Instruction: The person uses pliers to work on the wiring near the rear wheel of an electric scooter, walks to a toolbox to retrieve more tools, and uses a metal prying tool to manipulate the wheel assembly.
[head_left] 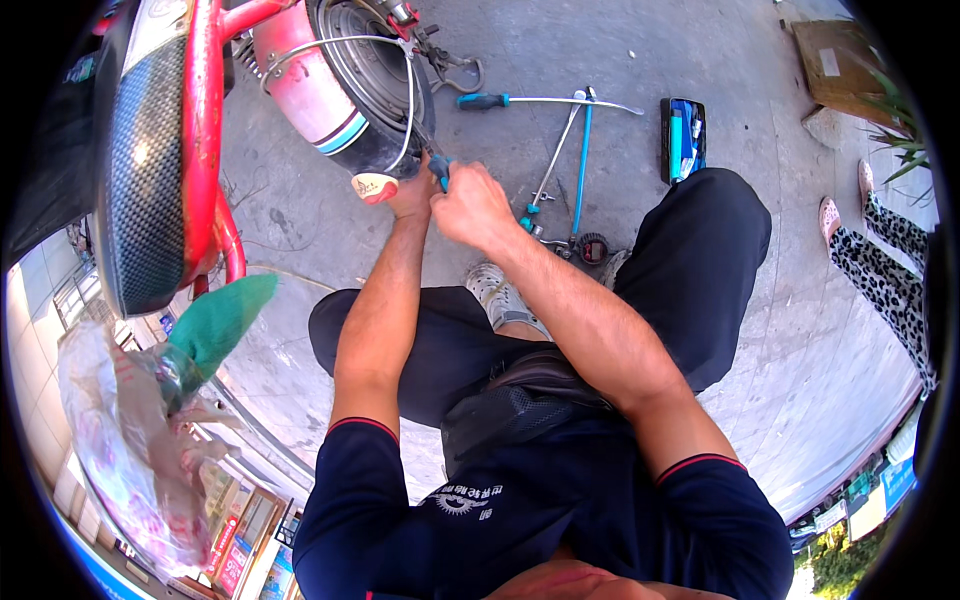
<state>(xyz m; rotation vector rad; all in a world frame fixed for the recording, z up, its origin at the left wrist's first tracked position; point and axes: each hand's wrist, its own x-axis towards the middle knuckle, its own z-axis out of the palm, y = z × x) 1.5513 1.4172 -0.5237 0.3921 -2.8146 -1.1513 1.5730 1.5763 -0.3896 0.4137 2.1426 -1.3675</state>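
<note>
The right hand is clamped on a blue-handled tool, positioned just beside the tyre of a wheel. The wheel stands toward the upper left edge of the visible pavement. The left hand is at the lower end of the tyre. Its fingers are partly hidden; whether they are together or apart cannot be determined.

A pink mudguard with white and blue bands covers the left side of the tyre. A bent metal rod loops across the wheel face. A red frame tube runs to the left of the mudguard.

Near the upper edge of the pavement lies a long-shafted tool with a black-and-blue grip. Below its shaft, a silver rod and a blue rod converge at their upper ends. A round gauge lies near their lower ends. To the right, an open black case holds blue and teal items.
</note>
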